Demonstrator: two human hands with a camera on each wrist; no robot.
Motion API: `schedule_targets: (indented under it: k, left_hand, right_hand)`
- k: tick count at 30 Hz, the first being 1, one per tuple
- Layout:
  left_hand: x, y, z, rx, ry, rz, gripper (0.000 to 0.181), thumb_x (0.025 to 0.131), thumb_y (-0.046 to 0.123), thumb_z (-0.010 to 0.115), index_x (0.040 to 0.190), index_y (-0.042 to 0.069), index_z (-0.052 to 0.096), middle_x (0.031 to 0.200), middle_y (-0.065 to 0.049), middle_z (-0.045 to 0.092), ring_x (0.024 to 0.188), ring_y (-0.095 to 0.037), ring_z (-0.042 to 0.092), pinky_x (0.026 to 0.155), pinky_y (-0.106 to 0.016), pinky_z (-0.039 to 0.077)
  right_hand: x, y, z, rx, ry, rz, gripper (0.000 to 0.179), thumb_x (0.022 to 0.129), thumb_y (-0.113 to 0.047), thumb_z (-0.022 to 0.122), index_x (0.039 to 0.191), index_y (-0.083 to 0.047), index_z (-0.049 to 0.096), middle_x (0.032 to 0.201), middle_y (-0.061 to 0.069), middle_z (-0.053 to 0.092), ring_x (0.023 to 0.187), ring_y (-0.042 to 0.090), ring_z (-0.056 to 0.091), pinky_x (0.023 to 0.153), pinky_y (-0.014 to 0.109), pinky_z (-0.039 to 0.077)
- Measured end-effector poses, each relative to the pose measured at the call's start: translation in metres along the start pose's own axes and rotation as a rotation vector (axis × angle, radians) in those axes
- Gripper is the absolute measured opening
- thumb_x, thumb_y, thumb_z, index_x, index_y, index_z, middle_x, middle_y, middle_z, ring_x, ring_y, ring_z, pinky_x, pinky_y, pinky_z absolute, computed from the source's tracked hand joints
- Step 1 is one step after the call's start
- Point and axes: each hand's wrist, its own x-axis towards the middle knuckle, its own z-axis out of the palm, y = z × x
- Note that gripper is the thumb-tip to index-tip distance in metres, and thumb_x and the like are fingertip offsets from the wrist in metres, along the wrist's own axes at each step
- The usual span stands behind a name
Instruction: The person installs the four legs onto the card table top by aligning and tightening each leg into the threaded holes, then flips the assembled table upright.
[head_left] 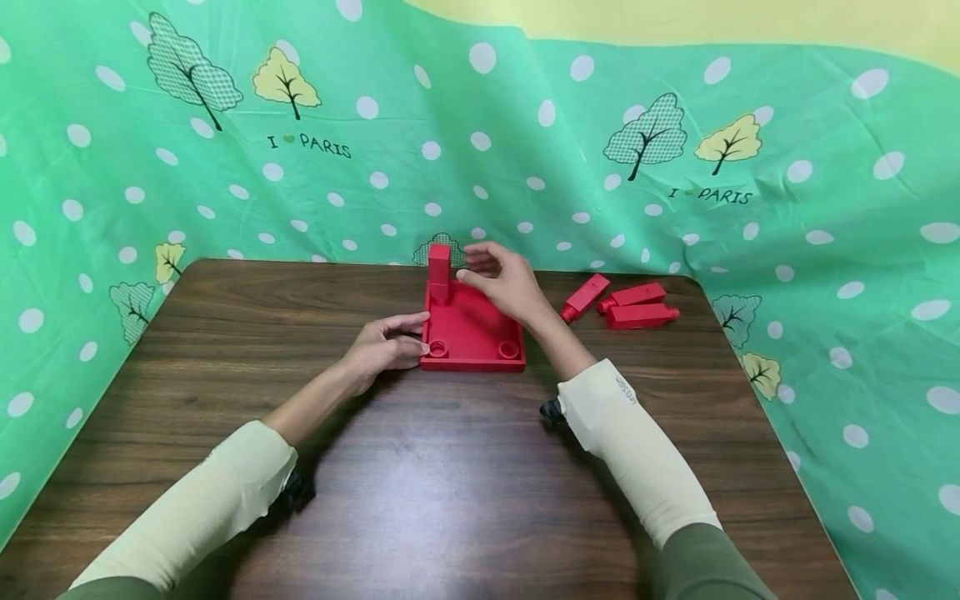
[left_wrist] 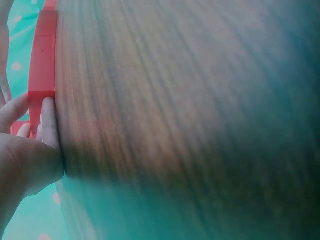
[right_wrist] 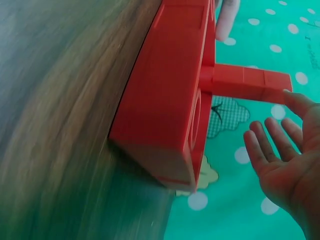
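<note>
A square red board [head_left: 477,363] with a raised rim lies on the table, round sockets [head_left: 508,349] showing at its two near corners. One red block-shaped leg [head_left: 439,268] stands upright at its far left corner. My left hand [head_left: 386,346] holds the board's left edge; in the left wrist view, finger and thumb meet the red rim [left_wrist: 44,55]. Just right of the upright leg is my right hand [head_left: 506,279], fingers spread and nothing in the palm. The right wrist view puts its thumb tip by the leg's top end; contact cannot be told. My right hand hides the board's far right corner.
Three loose red legs, each with a peg end, lie to the right: one leg [head_left: 585,297] apart, another leg [head_left: 633,295] and a third leg [head_left: 641,316] side by side. A green dotted cloth [head_left: 480,183] hangs behind the brown wooden table [head_left: 420,483].
</note>
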Motion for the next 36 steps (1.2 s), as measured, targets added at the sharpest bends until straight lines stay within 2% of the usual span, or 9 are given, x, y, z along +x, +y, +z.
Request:
schedule_targets:
  k: [8, 12, 16, 19, 23, 27, 32, 36]
  left_hand:
    - [0.0, 0.0, 0.0, -0.008, -0.001, 0.004, 0.071, 0.098, -0.006, 0.079, 0.164, 0.013, 0.061, 0.155, -0.022, 0.06, 0.097, -0.006, 0.078, 0.09, -0.027, 0.07]
    - [-0.001, 0.0, -0.001, -0.009, -0.007, 0.005, 0.07, 0.099, -0.008, 0.076, 0.165, 0.013, 0.06, 0.155, -0.022, 0.059, 0.095, -0.005, 0.077, 0.089, -0.026, 0.07]
    - [-0.002, 0.001, -0.001, -0.005, -0.008, 0.004, 0.071, 0.099, -0.005, 0.079, 0.165, 0.013, 0.06, 0.156, -0.022, 0.059, 0.096, -0.006, 0.077, 0.09, -0.027, 0.07]
    - [-0.002, 0.001, -0.001, -0.002, -0.011, 0.005, 0.072, 0.098, -0.004, 0.08, 0.165, 0.013, 0.06, 0.156, -0.021, 0.059, 0.1, -0.007, 0.077, 0.091, -0.027, 0.07]
    - [-0.001, 0.0, -0.001, -0.001, -0.015, 0.01, 0.071, 0.099, -0.006, 0.078, 0.165, 0.013, 0.059, 0.156, -0.022, 0.059, 0.1, -0.006, 0.077, 0.091, -0.027, 0.07]
    - [-0.001, 0.0, -0.001, -0.001, -0.014, 0.015, 0.072, 0.099, -0.008, 0.077, 0.165, 0.013, 0.059, 0.156, -0.022, 0.059, 0.099, -0.005, 0.077, 0.09, -0.026, 0.07]
    - [-0.001, -0.001, -0.001, 0.0, -0.015, 0.017, 0.073, 0.098, -0.008, 0.078, 0.165, 0.014, 0.06, 0.155, -0.02, 0.06, 0.103, -0.008, 0.078, 0.09, -0.028, 0.07]
    - [-0.001, -0.001, -0.002, 0.002, -0.015, 0.02, 0.072, 0.098, -0.007, 0.078, 0.165, 0.014, 0.06, 0.156, -0.02, 0.06, 0.104, -0.008, 0.078, 0.091, -0.028, 0.07]
  right_hand:
    - [-0.011, 0.01, -0.022, -0.027, -0.014, 0.008, 0.04, 0.105, -0.025, 0.083, 0.141, -0.009, 0.075, 0.133, 0.014, 0.079, 0.12, 0.028, 0.076, 0.107, 0.047, 0.064]
    - [-0.016, 0.016, -0.032, -0.021, -0.034, 0.018, 0.04, 0.104, -0.025, 0.084, 0.14, -0.01, 0.075, 0.135, 0.013, 0.079, 0.122, 0.028, 0.076, 0.104, 0.039, 0.064]
    - [-0.02, 0.023, -0.042, 0.042, -0.063, 0.047, 0.045, 0.104, -0.021, 0.084, 0.144, -0.005, 0.073, 0.142, 0.022, 0.076, 0.126, 0.031, 0.075, 0.1, 0.028, 0.064]
    - [-0.023, 0.028, -0.049, 0.072, -0.072, 0.056, 0.047, 0.104, -0.019, 0.083, 0.147, -0.002, 0.071, 0.147, 0.024, 0.073, 0.132, 0.034, 0.074, 0.103, 0.026, 0.064]
    - [-0.03, 0.031, -0.059, 0.046, -0.074, 0.058, 0.05, 0.104, -0.02, 0.083, 0.149, -0.005, 0.071, 0.151, 0.02, 0.072, 0.139, 0.035, 0.072, 0.116, 0.039, 0.062]
    - [-0.038, 0.036, -0.067, -0.036, -0.078, 0.074, 0.055, 0.104, -0.027, 0.083, 0.154, -0.01, 0.068, 0.158, 0.017, 0.069, 0.146, 0.036, 0.067, 0.125, 0.055, 0.055]
    - [-0.05, 0.045, -0.081, -0.168, -0.067, 0.1, 0.066, 0.105, -0.036, 0.081, 0.165, -0.018, 0.059, 0.169, 0.012, 0.059, 0.159, 0.038, 0.054, 0.132, 0.064, 0.045]
    - [-0.057, 0.052, -0.092, -0.227, -0.075, 0.104, 0.074, 0.106, -0.04, 0.08, 0.171, -0.023, 0.051, 0.177, 0.01, 0.051, 0.164, 0.038, 0.046, 0.133, 0.07, 0.04]
